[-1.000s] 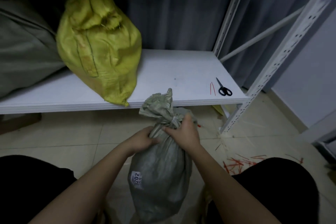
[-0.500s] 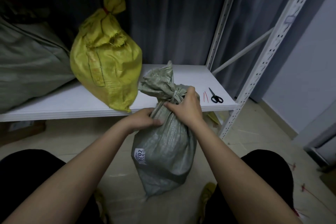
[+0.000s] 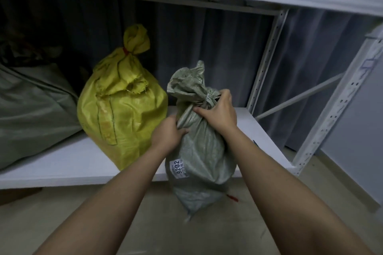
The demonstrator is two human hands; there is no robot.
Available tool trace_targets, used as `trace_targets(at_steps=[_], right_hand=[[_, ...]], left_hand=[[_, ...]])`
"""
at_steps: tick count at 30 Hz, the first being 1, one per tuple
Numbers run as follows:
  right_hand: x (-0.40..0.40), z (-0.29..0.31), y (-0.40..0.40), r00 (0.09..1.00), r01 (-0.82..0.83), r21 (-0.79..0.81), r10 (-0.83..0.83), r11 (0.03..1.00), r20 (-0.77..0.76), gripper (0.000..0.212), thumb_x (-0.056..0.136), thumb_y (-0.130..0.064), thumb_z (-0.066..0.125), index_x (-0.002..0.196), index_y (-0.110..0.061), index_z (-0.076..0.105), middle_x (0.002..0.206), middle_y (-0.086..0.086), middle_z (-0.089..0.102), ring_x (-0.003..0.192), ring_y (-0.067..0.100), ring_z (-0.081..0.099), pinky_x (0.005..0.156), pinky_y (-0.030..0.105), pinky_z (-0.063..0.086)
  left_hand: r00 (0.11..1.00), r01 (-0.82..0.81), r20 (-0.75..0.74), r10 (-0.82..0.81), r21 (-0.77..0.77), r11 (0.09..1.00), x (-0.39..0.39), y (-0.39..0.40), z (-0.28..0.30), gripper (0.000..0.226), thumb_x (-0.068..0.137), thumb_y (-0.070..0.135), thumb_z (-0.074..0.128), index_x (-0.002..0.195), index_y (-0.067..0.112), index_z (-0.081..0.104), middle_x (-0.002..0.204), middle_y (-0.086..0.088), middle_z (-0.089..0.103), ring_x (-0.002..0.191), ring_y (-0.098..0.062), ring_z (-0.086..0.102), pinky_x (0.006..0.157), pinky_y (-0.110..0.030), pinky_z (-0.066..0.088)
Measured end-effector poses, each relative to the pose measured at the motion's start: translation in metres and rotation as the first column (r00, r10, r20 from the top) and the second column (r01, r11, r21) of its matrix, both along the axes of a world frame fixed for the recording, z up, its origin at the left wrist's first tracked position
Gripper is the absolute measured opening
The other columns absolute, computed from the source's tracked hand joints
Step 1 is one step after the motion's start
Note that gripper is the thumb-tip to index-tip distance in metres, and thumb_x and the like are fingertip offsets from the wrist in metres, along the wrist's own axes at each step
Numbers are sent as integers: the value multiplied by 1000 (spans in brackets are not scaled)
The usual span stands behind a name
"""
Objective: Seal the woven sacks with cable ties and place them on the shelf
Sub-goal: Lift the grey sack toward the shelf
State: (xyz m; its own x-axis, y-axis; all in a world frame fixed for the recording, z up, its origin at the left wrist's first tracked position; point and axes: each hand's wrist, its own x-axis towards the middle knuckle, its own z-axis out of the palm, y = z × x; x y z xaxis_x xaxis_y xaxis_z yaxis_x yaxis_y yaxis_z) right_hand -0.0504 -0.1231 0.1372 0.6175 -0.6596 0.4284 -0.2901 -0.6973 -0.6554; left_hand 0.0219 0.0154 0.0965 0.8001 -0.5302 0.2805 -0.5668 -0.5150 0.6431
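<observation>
Both hands, left [image 3: 169,135] and right [image 3: 217,113], grip the grey sack [image 3: 204,151] just under its tied neck; yellow sack [image 3: 122,114] left of them

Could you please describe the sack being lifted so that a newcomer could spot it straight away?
Find the white shelf holding a yellow sack. Just right of that sack, the grey-green sack hangs from both hands, the only one bearing a white label reading 9202.
</observation>
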Motion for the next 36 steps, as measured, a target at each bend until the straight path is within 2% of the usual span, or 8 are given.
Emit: trace_targets(at_steps=[3, 8, 12, 17, 20, 28, 32, 36], right_hand=[[38, 0, -37, 997, -73, 100, 70, 992, 28, 91, 61, -51, 81, 128, -18, 29, 135, 4, 41, 121, 27, 47, 97, 46, 43], [67, -49, -77, 942, -250, 413, 318, 875, -103, 142, 45, -56, 84, 140, -48, -21, 156, 0, 21, 141, 24, 28, 113, 46, 30], [57, -104, -85, 887, -308, 355, 402, 883, -229, 125, 63, -40, 84, 147, -40, -9, 156, -4, 14, 143, 19, 18, 114, 29, 19], [47, -131, -85, 751, -236, 84, 236, 968, -617, 113, 61, -71, 69, 142, -54, -9, 155, -8, -27, 140, 30, -28, 109, 59, -13], [49, -141, -85, 726, -229, 161, 278, 960, -629, 112, 63, -68, 71, 144, -52, -5, 153, -7, -30, 140, 33, -27, 113, 61, -2], [71, -150, -94, 695, -296, 142, 315, 944, -647, 97, 72, -59, 70, 149, -39, 14, 159, -7, -10, 144, 34, -16, 117, 47, 6], [79, -146, -95, 688, -290, 180, 335, 940, -643, 95, 73, -54, 71, 148, -41, 14, 159, -10, -9, 144, 31, -16, 116, 48, 3], [82, -136, -88, 607, -283, 0, 179, 959, -774, 92, 74, -62, 64, 148, -42, 13, 159, -6, -3, 145, 32, -3, 112, 56, -7]], left_hand=[[1000, -26, 17, 26, -40, 999, 36, -33, 4, 31, 84, 31, 66, 105, 11, 53, 100, -7, 64, 93, -28, 60, 67, -32, 40], [1000, -2, -26, 2, 6, 1000, 87, -76, -32, 31, 85, 15, 58, 115, 11, 47, 108, -14, 61, 99, -33, 59, 78, -42, 48], [999, 33, -42, -26, 185, 982, 100, -87, -60, 60, 88, 16, 54, 142, 21, 29, 127, -18, 51, 110, -37, 55, 90, -45, 47], [980, 197, -123, -157, 485, 852, 95, -89, -72, 80, 82, 58, 58, 148, 34, 19, 159, -7, 5, 144, -35, 9, 116, -46, 21], [955, 295, -219, -201, 626, 722, 92, -87, -82, 103, 71, 62, 67, 150, 30, 8, 157, -5, -17, 144, -36, -8, 117, -46, 14], [972, 178, -3, -235, 662, 728, 105, -95, -99, 93, 70, 53, 73, 144, 20, 28, 145, -11, 25, 131, -38, 27, 106, -45, 36], [974, 124, 52, -219, 690, 714, 109, -95, -98, 89, 71, 57, 69, 142, 22, 30, 143, -10, 30, 131, -37, 31, 103, -46, 39], [984, 113, 14, -178, 726, 679, 103, -95, -89, 84, 74, 58, 66, 142, 23, 31, 147, -8, 27, 134, -36, 29, 105, -47, 33]])
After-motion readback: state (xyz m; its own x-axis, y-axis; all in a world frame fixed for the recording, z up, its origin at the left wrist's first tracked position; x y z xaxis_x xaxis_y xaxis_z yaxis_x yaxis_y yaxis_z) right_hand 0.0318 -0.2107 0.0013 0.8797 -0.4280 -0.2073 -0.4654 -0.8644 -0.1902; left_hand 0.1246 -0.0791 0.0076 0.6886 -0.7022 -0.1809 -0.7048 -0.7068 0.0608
